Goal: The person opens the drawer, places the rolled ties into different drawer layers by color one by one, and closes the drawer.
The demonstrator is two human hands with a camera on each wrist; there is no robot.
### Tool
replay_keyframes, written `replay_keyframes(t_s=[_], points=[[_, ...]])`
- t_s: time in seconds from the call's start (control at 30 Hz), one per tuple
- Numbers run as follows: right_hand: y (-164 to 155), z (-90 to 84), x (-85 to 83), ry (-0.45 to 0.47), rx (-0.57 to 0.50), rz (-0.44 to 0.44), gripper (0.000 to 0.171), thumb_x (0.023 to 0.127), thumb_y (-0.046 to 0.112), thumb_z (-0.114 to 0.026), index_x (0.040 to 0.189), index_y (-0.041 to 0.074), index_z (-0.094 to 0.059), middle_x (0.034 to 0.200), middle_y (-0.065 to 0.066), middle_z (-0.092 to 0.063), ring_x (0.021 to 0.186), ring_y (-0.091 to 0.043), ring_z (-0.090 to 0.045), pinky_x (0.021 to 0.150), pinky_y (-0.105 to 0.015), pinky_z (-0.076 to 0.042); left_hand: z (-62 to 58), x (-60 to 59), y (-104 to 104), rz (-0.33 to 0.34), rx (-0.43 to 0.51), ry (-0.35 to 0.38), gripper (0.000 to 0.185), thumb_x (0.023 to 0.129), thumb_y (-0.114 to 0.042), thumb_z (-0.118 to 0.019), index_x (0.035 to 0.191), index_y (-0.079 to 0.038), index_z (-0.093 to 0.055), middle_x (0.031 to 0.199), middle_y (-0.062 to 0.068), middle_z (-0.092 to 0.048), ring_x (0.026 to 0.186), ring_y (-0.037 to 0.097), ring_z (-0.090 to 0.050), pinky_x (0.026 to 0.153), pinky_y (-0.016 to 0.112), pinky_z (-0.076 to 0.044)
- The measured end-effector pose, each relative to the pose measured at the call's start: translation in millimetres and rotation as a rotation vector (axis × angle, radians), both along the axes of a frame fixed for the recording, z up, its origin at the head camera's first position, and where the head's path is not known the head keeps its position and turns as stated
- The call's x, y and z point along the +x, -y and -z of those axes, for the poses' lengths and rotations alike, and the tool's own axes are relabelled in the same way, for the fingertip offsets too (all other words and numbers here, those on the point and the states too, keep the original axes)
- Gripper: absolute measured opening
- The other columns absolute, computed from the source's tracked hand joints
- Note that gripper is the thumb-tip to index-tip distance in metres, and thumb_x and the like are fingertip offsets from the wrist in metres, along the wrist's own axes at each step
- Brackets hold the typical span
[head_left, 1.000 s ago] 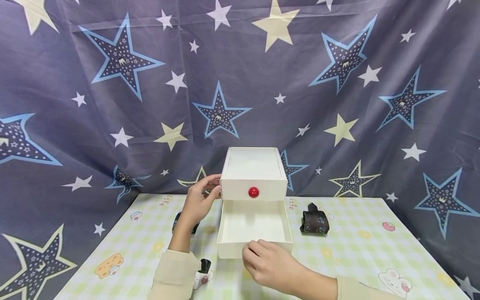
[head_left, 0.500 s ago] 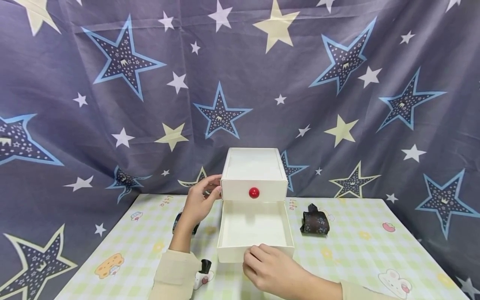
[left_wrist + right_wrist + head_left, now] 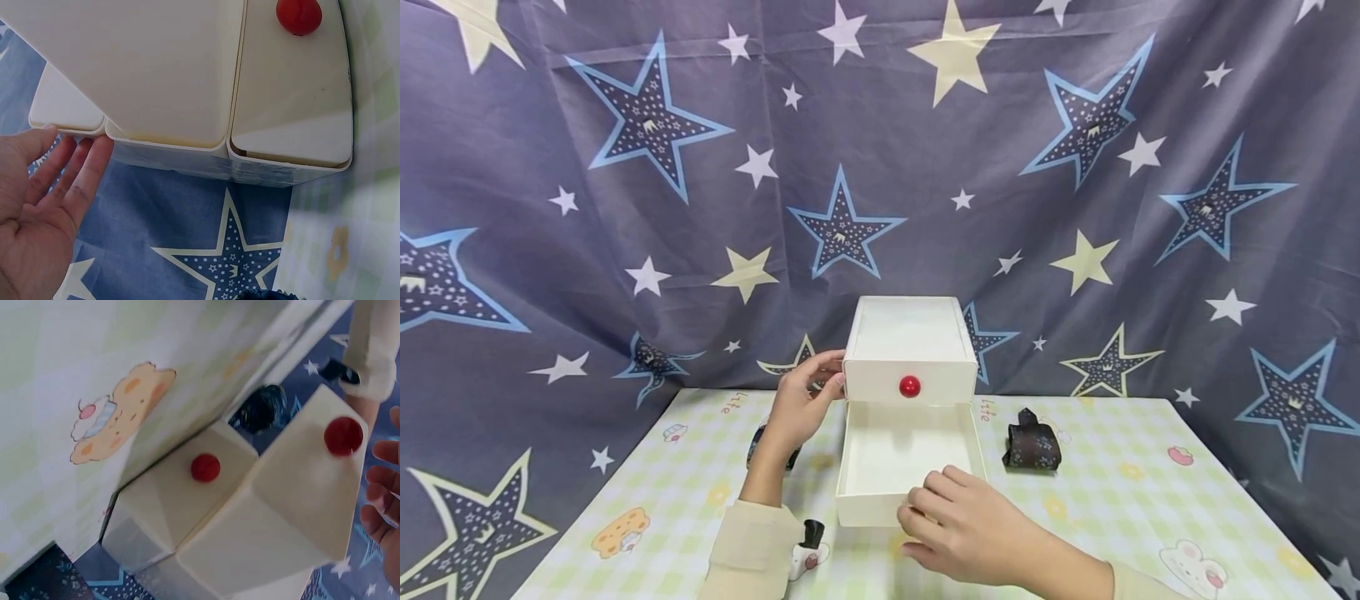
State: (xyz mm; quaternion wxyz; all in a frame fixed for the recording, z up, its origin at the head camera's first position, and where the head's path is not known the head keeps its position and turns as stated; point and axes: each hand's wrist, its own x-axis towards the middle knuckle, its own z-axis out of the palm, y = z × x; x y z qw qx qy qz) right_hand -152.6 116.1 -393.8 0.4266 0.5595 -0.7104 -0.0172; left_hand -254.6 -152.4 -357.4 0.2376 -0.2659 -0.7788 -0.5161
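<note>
A white two-drawer box (image 3: pixel 910 337) stands at the back of the table. Its upper drawer, with a red knob (image 3: pixel 909 386), is closed. The lower drawer (image 3: pixel 898 454) is pulled out toward me and is empty. My left hand (image 3: pixel 801 404) rests with straight fingers (image 3: pixel 75 169) against the box's left side (image 3: pixel 156 81). My right hand (image 3: pixel 958 521) hovers at the lower drawer's front wall with loose fingers (image 3: pixel 381 481). In the right wrist view they are a little apart from that drawer's red knob (image 3: pixel 343 435) and hold nothing.
A dark patterned fabric roll (image 3: pixel 1032 446) lies right of the box. Another dark roll (image 3: pixel 758 446) sits behind my left forearm. A small white and black object (image 3: pixel 808 546) is beside my left sleeve. The table (image 3: pixel 1112 500) has a checked cloth, with a star curtain (image 3: pixel 625 208) behind.
The lower drawer slid slightly further out toward me. My right hand let go of its front, lifted and shifted right with fingers loosened. The left hand stayed put.
</note>
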Motion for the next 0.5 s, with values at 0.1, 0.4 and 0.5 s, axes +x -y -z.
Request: replay_keyframes(t_s=[0.1, 0.4, 0.5], points=[[-6.8, -5.4, -3.0, 0.028, -0.05, 0.004, 0.027, 0.105, 0.038, -0.053, 0.102, 0.016, -0.07, 0.095, 0.004, -0.063, 0.082, -0.015, -0.055, 0.069, -0.027, -0.045, 1.0, 0.3, -0.2, 0.01, 0.004, 0.007, 0.036, 0.099, 0.004, -0.062, 0.136, 0.004, -0.06, 0.114, 0.02, -0.068, 0.094, 0.035, -0.071, 0.071, 0.038, -0.063], [-37.4, -21.5, -15.7, 0.168, -0.103, 0.076, 0.024, 0.1, 0.019, -0.046, 0.1, 0.013, -0.07, 0.098, 0.002, -0.064, 0.088, -0.017, -0.058, 0.073, -0.032, -0.05, 0.7, 0.4, 1.1, 0.013, 0.008, 0.009, 0.037, 0.099, 0.005, -0.062, 0.136, 0.003, -0.06, 0.114, 0.02, -0.068, 0.093, 0.035, -0.071, 0.074, 0.047, -0.062], [-49.7, -23.3, -20.3, 0.221, -0.12, 0.127, 0.019, 0.096, 0.018, -0.055, 0.105, 0.012, -0.07, 0.102, 0.001, -0.066, 0.091, -0.018, -0.059, 0.078, -0.036, -0.052, -1.0, 1.0, 1.0, 0.012, 0.001, 0.008, 0.037, 0.099, 0.005, -0.062, 0.136, 0.004, -0.06, 0.114, 0.02, -0.068, 0.095, 0.035, -0.071, 0.074, 0.046, -0.062]])
